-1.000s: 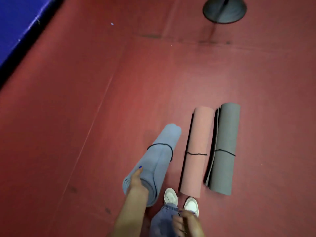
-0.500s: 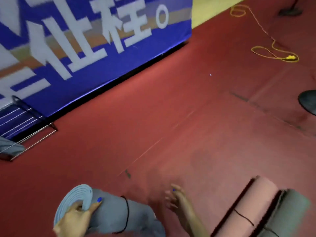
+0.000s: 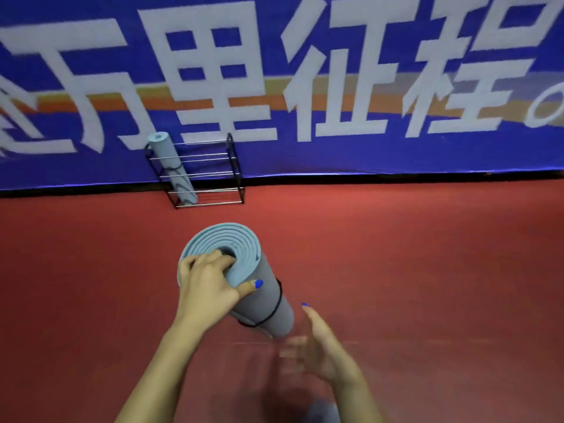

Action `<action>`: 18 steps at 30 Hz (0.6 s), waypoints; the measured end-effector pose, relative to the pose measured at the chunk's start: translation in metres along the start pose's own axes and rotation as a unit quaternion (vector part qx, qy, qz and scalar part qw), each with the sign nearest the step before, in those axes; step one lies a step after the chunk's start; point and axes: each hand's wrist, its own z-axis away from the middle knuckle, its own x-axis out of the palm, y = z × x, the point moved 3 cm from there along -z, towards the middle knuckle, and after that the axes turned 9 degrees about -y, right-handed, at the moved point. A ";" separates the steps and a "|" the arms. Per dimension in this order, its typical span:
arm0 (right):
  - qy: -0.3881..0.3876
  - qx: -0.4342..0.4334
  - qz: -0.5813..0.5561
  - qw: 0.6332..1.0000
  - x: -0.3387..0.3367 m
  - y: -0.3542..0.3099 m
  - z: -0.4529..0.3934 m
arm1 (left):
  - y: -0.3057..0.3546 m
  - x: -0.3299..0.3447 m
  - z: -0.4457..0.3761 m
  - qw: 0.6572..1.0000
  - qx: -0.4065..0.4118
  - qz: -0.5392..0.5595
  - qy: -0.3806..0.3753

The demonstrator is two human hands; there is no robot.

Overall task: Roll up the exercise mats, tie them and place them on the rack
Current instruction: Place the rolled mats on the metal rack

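My left hand [image 3: 207, 285] grips the top end of a rolled light-blue mat [image 3: 262, 300], fingers hooked into its spiral core. The roll is tied with a black cord [image 3: 276, 303] and hangs tilted in the air above the red floor. My right hand [image 3: 320, 346] is just below and right of the roll's lower end, fingers spread, blurred, not touching it. Ahead by the wall stands a black wire rack [image 3: 210, 172] with another rolled blue mat [image 3: 175, 169] leaning in its left side.
A blue banner [image 3: 335, 87] with large white characters covers the wall behind the rack. Red floor [image 3: 427, 270] stretches between me and the rack. The pink and grey rolled mats are out of view.
The view has swung left to face the banner and rack. The blue roll has been lifted off the floor in my left hand. The pink and grey rolls have left the frame.
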 end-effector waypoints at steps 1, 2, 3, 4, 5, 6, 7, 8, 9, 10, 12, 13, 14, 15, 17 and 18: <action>-0.020 0.028 -0.042 0.999 0.010 -0.010 -0.016 | 0.000 -0.005 -0.014 1.000 -0.006 0.018 0.015; -0.032 0.041 -0.109 0.993 0.019 -0.023 -0.034 | -0.002 -0.010 -0.029 0.999 -0.010 0.039 0.025; -0.043 0.042 -0.191 0.980 0.028 -0.039 -0.051 | -0.005 -0.014 -0.045 0.998 -0.014 0.058 0.031; -0.057 0.037 -0.273 0.960 0.037 -0.057 -0.067 | -0.008 -0.017 -0.061 0.996 -0.017 0.076 0.031; -0.072 0.031 -0.330 0.941 0.043 -0.075 -0.080 | -0.011 -0.020 -0.078 0.995 -0.022 0.094 0.025; -0.082 0.033 -0.357 0.930 0.048 -0.095 -0.092 | -0.014 -0.021 -0.097 0.993 -0.027 0.110 0.016; -0.085 0.044 -0.365 0.926 0.050 -0.113 -0.103 | -0.016 -0.022 -0.115 0.992 -0.031 0.123 0.003; -0.087 0.055 -0.363 0.926 0.052 -0.131 -0.113 | -0.018 -0.022 -0.134 0.991 -0.029 0.127 -0.005; -0.092 0.062 -0.358 0.927 0.054 -0.147 -0.125 | -0.018 -0.022 -0.153 0.992 -0.017 0.123 -0.005; -0.104 0.067 -0.350 0.928 0.058 -0.165 -0.135 | -0.019 -0.021 -0.171 0.993 -0.003 0.115 -0.001; -0.136 0.067 -0.329 0.932 0.072 -0.201 -0.151 | -0.021 -0.019 -0.204 0.995 0.016 0.095 0.018; -0.136 0.065 -0.315 0.937 0.081 -0.220 -0.160 | -0.026 -0.018 -0.220 0.996 0.013 0.089 0.030; -0.127 0.068 -0.304 0.942 0.091 -0.238 -0.171 | -0.034 -0.019 -0.235 0.995 0.003 0.085 0.046; -0.121 0.074 -0.295 0.945 0.102 -0.255 -0.180 | -0.044 -0.020 -0.248 0.995 -0.015 0.085 0.058; -0.127 0.091 -0.279 0.948 0.127 -0.285 -0.201 | -0.071 -0.020 -0.269 0.991 -0.064 0.094 0.075; -0.134 0.105 -0.268 0.948 0.139 -0.300 -0.213 | -0.086 -0.019 -0.280 0.988 -0.088 0.099 0.085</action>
